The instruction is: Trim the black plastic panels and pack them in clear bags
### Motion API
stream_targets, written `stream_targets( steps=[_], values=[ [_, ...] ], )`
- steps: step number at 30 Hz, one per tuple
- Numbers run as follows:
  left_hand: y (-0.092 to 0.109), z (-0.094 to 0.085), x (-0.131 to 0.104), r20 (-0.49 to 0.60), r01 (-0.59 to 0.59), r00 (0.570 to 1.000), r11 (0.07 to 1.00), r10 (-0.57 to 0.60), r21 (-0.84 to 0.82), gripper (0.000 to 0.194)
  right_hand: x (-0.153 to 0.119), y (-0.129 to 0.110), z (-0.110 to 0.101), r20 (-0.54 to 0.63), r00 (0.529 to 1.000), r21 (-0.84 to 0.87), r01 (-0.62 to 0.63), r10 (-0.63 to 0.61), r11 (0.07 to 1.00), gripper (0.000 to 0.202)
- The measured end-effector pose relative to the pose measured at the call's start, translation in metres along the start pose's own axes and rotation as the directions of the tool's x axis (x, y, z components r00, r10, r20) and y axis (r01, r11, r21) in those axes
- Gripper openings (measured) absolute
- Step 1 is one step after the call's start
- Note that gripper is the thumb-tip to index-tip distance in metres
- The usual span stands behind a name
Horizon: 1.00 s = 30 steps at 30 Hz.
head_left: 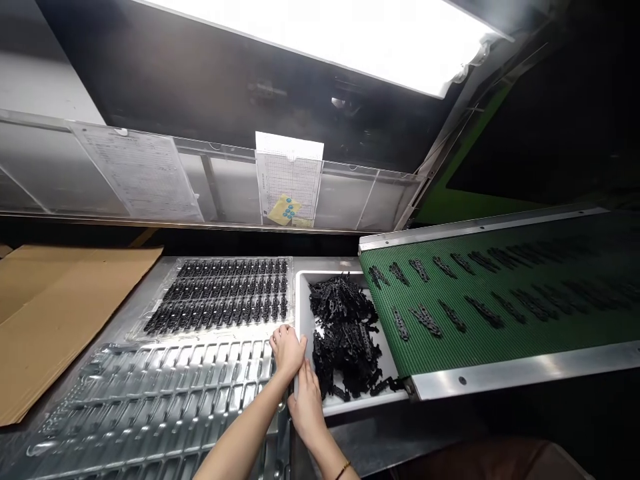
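Near the left wall of a white bin [301, 300], my left hand [289, 350] rests over the corner of the clear trays, its fingers bent; what they hold, if anything, is hidden. My right hand [307, 399] lies against the bin's near left edge, fingers stretched forward, with nothing seen in it. Inside the bin are heaps of black plastic parts [345, 340]. A clear tray filled with rows of black parts [225, 288] lies behind my left hand. In front of it is a clear tray with bare slots [165, 400].
On the right, a green conveyor belt [450, 353] with a metal rail carries two rows of black parts. Brown cardboard [65, 313] lies at the far left. Paper sheets [290, 180] hang behind a clear panel under a bright lamp [350, 33].
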State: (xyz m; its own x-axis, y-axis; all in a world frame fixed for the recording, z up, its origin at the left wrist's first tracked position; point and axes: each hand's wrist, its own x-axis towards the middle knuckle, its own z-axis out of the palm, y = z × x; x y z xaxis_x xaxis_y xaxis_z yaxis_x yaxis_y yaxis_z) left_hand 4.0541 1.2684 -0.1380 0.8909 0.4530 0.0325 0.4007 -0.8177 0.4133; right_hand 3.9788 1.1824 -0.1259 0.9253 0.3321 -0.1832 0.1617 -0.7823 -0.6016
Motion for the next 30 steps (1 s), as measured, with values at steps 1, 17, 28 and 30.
stream_targets(
  steps=[1,17,28,30],
  values=[
    [-0.001,-0.001,0.0,0.001,0.001,1.0,1.0,-0.001,0.0,0.034,0.0,-0.001,0.001,-0.003,1.0,0.001,0.001,-0.001,1.0,0.076],
    [-0.018,-0.005,0.001,-0.032,0.006,0.999,1.0,-0.006,0.001,0.034,-0.002,-0.008,0.011,-0.015,1.0,0.042,0.018,-0.017,0.999,0.075],
    [-0.022,-0.011,0.002,-0.01,0.01,1.0,1.0,-0.01,-0.006,0.033,-0.002,-0.011,0.016,-0.035,0.999,0.043,0.039,-0.038,0.998,0.076],
    [-0.023,-0.014,0.002,-0.003,0.012,1.0,1.0,-0.012,-0.006,0.033,-0.001,-0.013,0.016,-0.022,0.999,0.035,0.036,-0.035,0.999,0.075]
  ],
)
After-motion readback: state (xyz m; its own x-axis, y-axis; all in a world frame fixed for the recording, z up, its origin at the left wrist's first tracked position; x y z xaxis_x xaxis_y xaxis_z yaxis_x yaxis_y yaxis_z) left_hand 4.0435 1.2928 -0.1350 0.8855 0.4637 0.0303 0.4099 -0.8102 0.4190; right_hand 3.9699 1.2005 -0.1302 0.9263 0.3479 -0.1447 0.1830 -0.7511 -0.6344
